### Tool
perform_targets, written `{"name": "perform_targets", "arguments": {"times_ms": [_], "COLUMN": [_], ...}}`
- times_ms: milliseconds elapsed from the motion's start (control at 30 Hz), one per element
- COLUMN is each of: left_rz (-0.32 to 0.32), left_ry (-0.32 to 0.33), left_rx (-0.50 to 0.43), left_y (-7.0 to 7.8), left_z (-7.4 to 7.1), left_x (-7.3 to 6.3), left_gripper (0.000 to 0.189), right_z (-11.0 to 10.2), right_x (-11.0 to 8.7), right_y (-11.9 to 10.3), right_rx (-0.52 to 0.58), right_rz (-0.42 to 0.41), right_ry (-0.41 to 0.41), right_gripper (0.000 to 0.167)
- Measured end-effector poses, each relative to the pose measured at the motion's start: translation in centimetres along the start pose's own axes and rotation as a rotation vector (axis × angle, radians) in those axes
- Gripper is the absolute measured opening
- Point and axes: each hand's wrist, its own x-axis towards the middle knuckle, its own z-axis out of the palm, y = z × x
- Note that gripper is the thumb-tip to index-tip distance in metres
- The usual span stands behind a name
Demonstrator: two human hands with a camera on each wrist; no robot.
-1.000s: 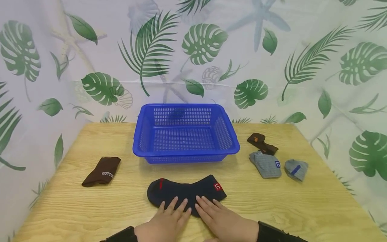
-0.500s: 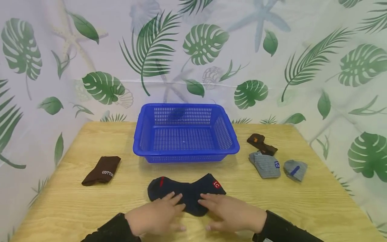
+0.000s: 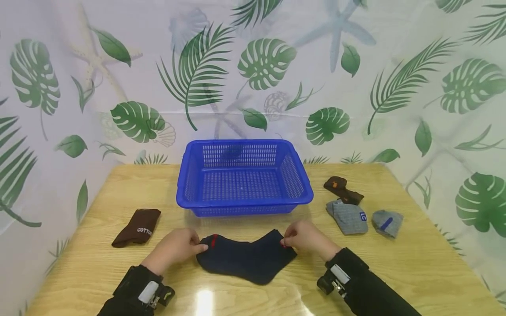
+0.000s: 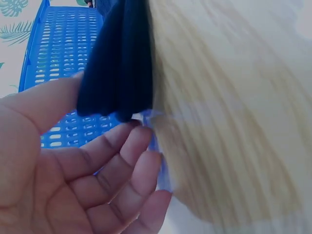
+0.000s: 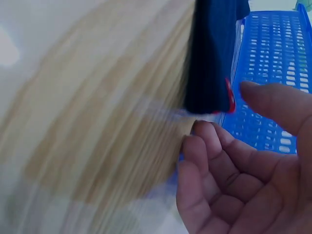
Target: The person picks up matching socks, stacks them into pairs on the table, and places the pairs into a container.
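A dark navy sock [image 3: 245, 260] with a red toe mark and a red label lies flat, stretched sideways at the front middle of the table. My left hand [image 3: 178, 246] pinches its toe end at the left, fingers curled. My right hand [image 3: 306, 239] has thumb and forefinger at the cuff end, over the red label, which is mostly covered. In the left wrist view the left thumb goes behind the sock's edge [image 4: 119, 63]. The right wrist view shows the right thumb close beside the label, with the fingers [image 5: 195, 156] bent below the cuff.
Behind the sock stands a blue perforated basket [image 3: 244, 206]. A brown sock [image 3: 136, 228] with lettering lies at the left. On the right are a crumpled dark brown sock [image 3: 343, 190] and two grey socks, one wider [image 3: 348, 217] and one folded [image 3: 387, 223]. A leaf-print cloth hangs behind.
Both hands have moved apart, from lying flat on the sock's middle to its two ends, where the fingers now curl at the toe and the cuff. The sock has barely shifted.
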Motion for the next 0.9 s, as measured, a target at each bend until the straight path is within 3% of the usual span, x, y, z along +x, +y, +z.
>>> {"name": "perform_targets", "arguments": {"times_ms": [267, 500, 667, 767, 900], "left_rz": [0.005, 0.003, -0.020, 0.024, 0.138], "left_ry": [0.008, -0.037, -0.079, -0.090, -0.078], "left_rx": [-0.007, -0.174, -0.253, -0.229, -0.219], "left_y": [0.1, -0.3, -0.8, -0.8, -0.4], "left_z": [0.9, 0.5, 0.2, -0.3, -1.6], "left_x": [0.2, 0.5, 0.6, 0.6, 0.4], "left_gripper": [0.031, 0.030, 0.024, 0.022, 0.014], "right_z": [1.3, 0.8, 0.2, -0.6, -2.1], "right_x": [0.5, 0.4, 0.0, -0.3, -0.6], "right_y": [-0.9, 0.4, 1.2, 1.3, 0.9], "right_rx": [-0.024, 0.166, 0.268, 0.257, 0.221], "right_rz": [0.026, -0.092, -0.084, -0.115, -0.200], "right_ry": [0.002, -0.046, -0.118, -0.142, -0.116], "right_gripper": [0.026, 0.024, 0.037, 0.037, 0.027]}}
